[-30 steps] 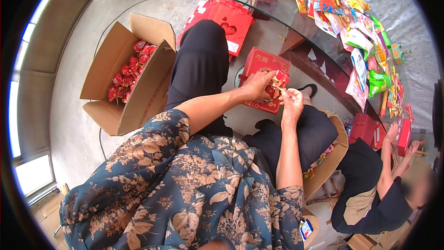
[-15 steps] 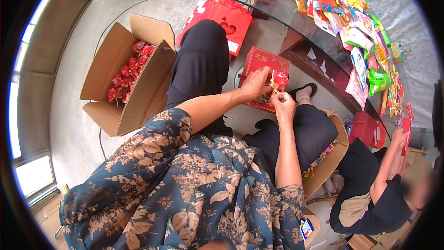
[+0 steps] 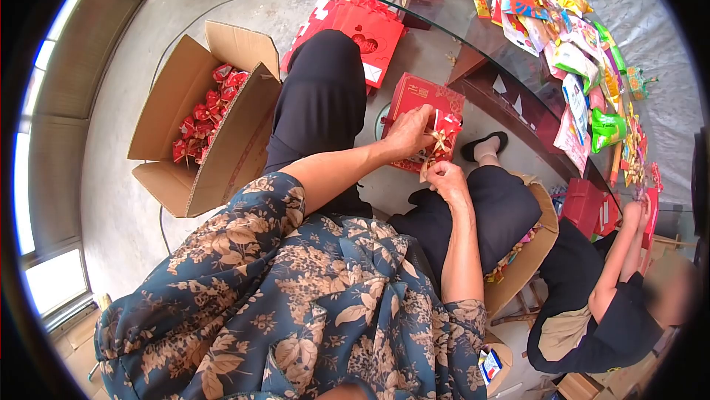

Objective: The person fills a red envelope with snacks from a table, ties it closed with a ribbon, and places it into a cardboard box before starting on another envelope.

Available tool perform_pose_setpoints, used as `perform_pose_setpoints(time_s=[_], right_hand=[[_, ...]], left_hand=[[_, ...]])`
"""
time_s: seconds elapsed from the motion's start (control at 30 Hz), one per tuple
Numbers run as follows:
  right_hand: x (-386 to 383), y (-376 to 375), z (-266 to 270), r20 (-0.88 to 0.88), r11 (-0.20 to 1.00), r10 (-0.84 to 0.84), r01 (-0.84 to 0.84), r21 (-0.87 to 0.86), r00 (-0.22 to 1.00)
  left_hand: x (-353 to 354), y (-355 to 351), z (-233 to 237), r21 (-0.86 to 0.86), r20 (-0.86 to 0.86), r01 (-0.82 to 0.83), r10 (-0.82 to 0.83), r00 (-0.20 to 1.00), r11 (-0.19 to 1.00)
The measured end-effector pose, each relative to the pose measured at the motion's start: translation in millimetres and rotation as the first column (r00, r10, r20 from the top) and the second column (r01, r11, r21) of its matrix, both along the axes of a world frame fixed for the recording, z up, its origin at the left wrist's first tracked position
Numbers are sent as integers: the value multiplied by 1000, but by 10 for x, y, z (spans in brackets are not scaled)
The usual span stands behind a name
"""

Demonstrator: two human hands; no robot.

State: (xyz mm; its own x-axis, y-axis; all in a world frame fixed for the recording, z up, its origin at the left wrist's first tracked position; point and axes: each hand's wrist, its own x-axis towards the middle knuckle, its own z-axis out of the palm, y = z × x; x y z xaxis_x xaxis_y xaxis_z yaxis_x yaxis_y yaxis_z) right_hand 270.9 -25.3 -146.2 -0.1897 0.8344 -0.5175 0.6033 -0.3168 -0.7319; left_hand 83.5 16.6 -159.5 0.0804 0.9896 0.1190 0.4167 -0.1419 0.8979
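My left hand (image 3: 409, 133) is closed on a small red gift pouch (image 3: 448, 122) with a gold ribbon bow (image 3: 440, 137) at its front. Below it, the fingers of my right hand (image 3: 451, 181) pinch a loose tail of the gold ribbon (image 3: 424, 171). Both hands are in front of my knees, over a red box (image 3: 414, 95) with gold print. My left fingers partly hide the pouch.
An open cardboard box (image 3: 244, 108) of red pouches (image 3: 211, 113) stands at left. Red gift bags (image 3: 344, 30) sit beyond my knee. Snack packets (image 3: 573, 56) cover a glass table (image 3: 455, 19). Another cardboard box (image 3: 543, 237) is by my right leg. A co-worker (image 3: 603, 326) sits at right.
My right hand has drawn down and away from the pouch with the ribbon tail. The pouch has turned so its bow shows. The co-worker's hands have shifted at the red item.
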Motion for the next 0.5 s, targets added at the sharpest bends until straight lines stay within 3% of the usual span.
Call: perform_pose_setpoints(time_s=[0.1,0.2,0.43,0.5], right_hand=[[-86,37,271,31,982,-171,167,92,985],[-94,70,344,-146,956,-217,241,168,965],[-185,125,246,-176,944,-216,251,215,961],[-200,144,279,-176,927,-242,281,249,954]], left_hand=[[-16,-18,51,-15,40,11,-11,999,1000],[-29,-59,124,-5,22,1,-1,1000,1000],[-72,-136,382,100,-174,-29,46,984,995],[-71,-123,381,7,-82,29,-28,996,1000]])
